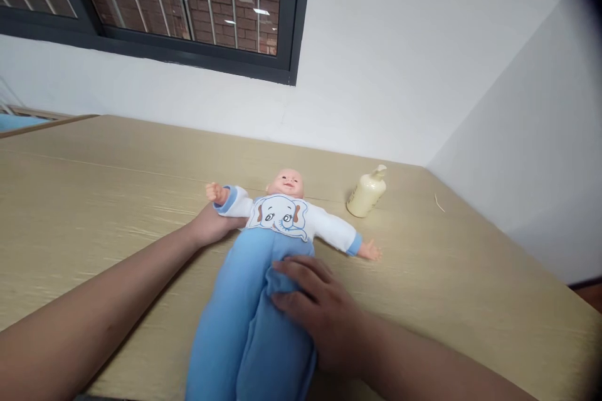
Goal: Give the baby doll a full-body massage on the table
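A baby doll (281,216) in a white top with an elephant print and blue trousers lies on its back on the wooden table (155,156), arms spread. My left hand (214,225) reaches beneath the doll's arm and side; its fingers are hidden under the body. On the blue trousers (249,307), my right hand (320,301) pinches a bunched fold of cloth between thumb and fingers.
A cream pump bottle (367,194) stands on the table right of the doll's head. A thin pale strip (439,203) lies farther right. Behind the table are a white wall (367,75) and a dark-framed barred window (197,53).
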Action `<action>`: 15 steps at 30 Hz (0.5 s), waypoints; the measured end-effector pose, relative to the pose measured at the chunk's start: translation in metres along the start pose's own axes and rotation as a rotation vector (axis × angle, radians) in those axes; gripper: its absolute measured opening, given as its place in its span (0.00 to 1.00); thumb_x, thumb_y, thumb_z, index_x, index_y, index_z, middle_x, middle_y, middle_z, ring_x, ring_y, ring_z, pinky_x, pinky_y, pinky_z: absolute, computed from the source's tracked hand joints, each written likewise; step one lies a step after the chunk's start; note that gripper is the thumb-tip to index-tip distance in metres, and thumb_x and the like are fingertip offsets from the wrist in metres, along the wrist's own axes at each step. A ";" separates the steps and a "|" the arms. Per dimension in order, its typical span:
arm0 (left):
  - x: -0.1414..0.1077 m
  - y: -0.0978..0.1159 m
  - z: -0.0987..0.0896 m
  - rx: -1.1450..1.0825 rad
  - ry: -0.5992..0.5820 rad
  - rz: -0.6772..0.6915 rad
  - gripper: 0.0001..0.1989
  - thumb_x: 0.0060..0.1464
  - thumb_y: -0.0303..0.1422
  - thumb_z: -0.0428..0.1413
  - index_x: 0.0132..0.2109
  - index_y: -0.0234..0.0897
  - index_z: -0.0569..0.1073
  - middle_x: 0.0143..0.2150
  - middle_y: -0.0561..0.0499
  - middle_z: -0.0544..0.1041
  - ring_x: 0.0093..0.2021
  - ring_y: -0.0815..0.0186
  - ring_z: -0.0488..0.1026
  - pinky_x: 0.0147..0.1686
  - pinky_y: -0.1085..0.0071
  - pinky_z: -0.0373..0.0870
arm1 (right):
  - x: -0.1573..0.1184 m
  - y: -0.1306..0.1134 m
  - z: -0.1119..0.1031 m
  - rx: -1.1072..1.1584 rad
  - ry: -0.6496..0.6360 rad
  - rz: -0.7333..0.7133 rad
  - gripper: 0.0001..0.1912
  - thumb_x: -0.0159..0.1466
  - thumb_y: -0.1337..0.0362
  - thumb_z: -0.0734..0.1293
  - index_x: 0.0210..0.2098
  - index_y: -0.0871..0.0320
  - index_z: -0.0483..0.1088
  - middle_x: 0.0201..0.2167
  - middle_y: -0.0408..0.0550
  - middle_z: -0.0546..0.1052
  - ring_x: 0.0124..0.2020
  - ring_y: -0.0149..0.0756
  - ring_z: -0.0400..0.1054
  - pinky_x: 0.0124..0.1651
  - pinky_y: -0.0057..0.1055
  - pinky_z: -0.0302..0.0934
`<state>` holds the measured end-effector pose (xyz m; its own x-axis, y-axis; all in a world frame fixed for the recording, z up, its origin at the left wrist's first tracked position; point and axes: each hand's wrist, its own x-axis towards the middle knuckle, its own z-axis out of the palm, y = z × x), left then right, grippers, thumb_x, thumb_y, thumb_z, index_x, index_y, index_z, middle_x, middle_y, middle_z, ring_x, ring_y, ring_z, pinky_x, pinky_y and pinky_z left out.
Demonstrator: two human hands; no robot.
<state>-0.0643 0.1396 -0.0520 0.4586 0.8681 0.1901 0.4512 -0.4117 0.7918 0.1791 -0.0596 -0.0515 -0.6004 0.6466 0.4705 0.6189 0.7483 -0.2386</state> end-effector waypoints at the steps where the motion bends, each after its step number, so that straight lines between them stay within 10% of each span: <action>1: -0.002 0.002 0.001 -0.005 0.002 0.007 0.14 0.46 0.41 0.62 0.32 0.38 0.68 0.34 0.50 0.75 0.36 0.59 0.73 0.36 0.66 0.72 | 0.000 0.003 -0.003 0.056 0.023 0.040 0.24 0.60 0.62 0.68 0.56 0.55 0.67 0.65 0.57 0.66 0.65 0.52 0.60 0.65 0.50 0.59; 9: -0.019 0.023 0.005 0.218 0.031 0.054 0.13 0.54 0.43 0.60 0.40 0.40 0.76 0.42 0.49 0.81 0.43 0.54 0.78 0.41 0.65 0.72 | -0.002 0.031 -0.003 0.249 0.327 0.363 0.33 0.60 0.65 0.72 0.63 0.42 0.66 0.64 0.53 0.64 0.57 0.46 0.69 0.59 0.45 0.67; 15: -0.016 0.040 0.004 0.595 -0.121 0.104 0.08 0.55 0.38 0.55 0.40 0.41 0.74 0.41 0.47 0.80 0.40 0.52 0.78 0.35 0.64 0.67 | -0.002 0.047 0.013 0.293 0.262 0.396 0.25 0.63 0.68 0.70 0.57 0.40 0.73 0.60 0.49 0.67 0.49 0.40 0.70 0.53 0.41 0.69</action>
<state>-0.0505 0.1080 -0.0260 0.5907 0.7921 0.1541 0.7337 -0.6067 0.3061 0.2025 -0.0237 -0.0745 -0.1814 0.8565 0.4833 0.5827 0.4895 -0.6487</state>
